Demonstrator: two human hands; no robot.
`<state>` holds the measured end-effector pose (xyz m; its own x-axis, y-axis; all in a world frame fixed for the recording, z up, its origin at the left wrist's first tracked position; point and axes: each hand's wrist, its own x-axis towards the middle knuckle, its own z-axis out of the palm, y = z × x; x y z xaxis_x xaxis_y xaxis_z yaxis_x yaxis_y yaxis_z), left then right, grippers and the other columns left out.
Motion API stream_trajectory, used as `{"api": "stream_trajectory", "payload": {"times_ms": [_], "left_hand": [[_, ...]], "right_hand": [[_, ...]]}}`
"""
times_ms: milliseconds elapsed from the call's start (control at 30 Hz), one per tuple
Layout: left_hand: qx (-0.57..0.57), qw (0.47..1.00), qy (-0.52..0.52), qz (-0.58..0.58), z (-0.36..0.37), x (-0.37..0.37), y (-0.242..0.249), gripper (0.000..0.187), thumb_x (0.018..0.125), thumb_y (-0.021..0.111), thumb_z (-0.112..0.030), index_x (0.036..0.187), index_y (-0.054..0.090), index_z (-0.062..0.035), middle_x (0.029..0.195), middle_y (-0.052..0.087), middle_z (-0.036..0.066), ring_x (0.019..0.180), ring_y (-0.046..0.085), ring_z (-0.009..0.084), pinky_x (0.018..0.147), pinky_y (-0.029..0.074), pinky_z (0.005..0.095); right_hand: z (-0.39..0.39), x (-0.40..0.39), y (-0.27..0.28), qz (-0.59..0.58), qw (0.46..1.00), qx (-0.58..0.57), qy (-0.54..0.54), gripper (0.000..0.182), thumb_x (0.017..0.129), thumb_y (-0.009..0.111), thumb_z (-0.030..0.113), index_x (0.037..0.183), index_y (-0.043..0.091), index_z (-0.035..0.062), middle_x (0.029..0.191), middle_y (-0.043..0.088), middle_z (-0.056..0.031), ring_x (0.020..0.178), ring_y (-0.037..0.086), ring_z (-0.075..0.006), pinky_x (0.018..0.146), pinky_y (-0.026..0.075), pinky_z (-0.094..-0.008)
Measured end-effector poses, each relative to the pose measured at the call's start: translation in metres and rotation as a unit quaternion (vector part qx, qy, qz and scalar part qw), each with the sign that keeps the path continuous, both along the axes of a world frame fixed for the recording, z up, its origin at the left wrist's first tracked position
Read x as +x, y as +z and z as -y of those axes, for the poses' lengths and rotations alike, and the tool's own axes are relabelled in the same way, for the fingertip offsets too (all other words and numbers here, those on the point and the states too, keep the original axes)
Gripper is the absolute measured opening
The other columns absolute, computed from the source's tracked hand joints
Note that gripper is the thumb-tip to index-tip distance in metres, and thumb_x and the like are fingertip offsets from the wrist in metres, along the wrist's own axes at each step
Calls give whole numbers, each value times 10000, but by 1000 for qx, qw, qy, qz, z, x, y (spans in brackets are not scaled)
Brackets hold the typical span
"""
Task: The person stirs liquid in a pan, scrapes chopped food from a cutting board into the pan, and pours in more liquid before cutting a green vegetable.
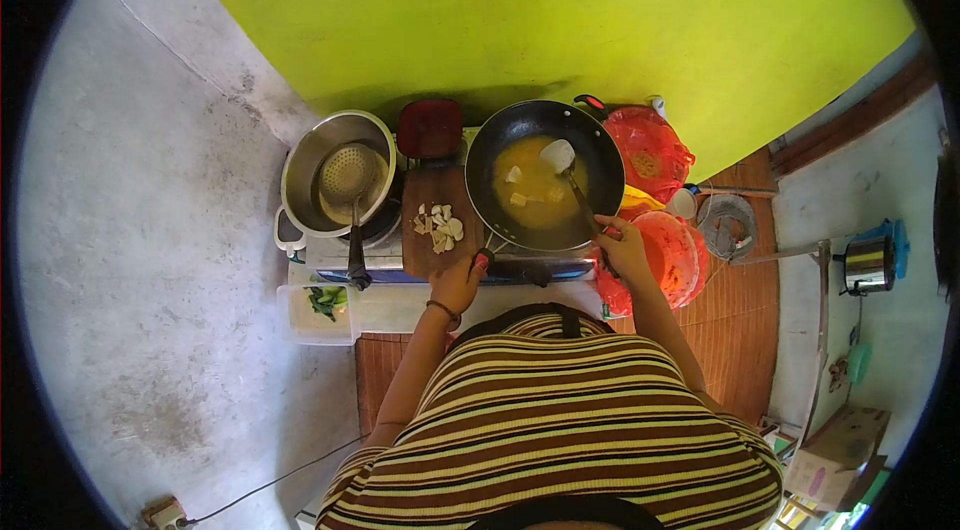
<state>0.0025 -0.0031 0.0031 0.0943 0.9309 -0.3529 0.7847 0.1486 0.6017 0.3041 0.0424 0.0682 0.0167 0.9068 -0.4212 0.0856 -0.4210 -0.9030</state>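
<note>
A black wok (482, 155) holds yellowish liquid with several pale chunks in it. My right hand (625, 250) is closed around the dark handle of a spatula (558, 158), whose pale metal blade dips into the liquid. At the wok's lower-left side, my left hand (455, 285) grips its red-and-black handle (482, 258); the fingers are partly hidden. Just beyond that hand lies a wooden cutting board (424, 192) bearing chopped whitish pieces (438, 228).
Left of the board, a steel pot (290, 185) holds a perforated skimmer (348, 173). A clear container (300, 325) with leafy greens (327, 301) stands nearer me. Red plastic bags (690, 260) and a grey bucket (728, 227) are at right. A green wall (560, 10) rises behind the stove.
</note>
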Motion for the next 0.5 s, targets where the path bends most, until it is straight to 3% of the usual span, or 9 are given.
{"api": "stream_trajectory", "payload": {"times_ms": [67, 200, 500], "left_hand": [[-3, 1000, -8, -13, 0, 0, 1, 337, 940, 381, -394, 1021, 550, -113, 985, 651, 108, 941, 593, 347, 847, 347, 517], [10, 1000, -6, -3, 0, -1, -1, 343, 941, 377, -397, 1017, 553, -113, 981, 655, 102, 941, 593, 345, 843, 349, 516], [10, 1000, -4, -19, 0, 0, -6, 364, 938, 370, -423, 999, 546, -110, 968, 655, 111, 944, 587, 358, 858, 331, 519]], "right_hand": [[-1, 3, -6, -48, 999, -16, -4, 443, 790, 569, 22, 1219, 474, -38, 685, 624, -97, 378, 494, -114, 325, 357, -229], [-4, 2, -4, -107, 993, -43, 6, 442, 799, 579, 40, 1223, 475, -28, 683, 626, -91, 387, 498, -118, 332, 364, -230], [-6, 1, 3, -55, 998, 11, 43, 450, 783, 593, 14, 1223, 497, 3, 700, 625, -97, 389, 491, -116, 343, 365, -234]]}}
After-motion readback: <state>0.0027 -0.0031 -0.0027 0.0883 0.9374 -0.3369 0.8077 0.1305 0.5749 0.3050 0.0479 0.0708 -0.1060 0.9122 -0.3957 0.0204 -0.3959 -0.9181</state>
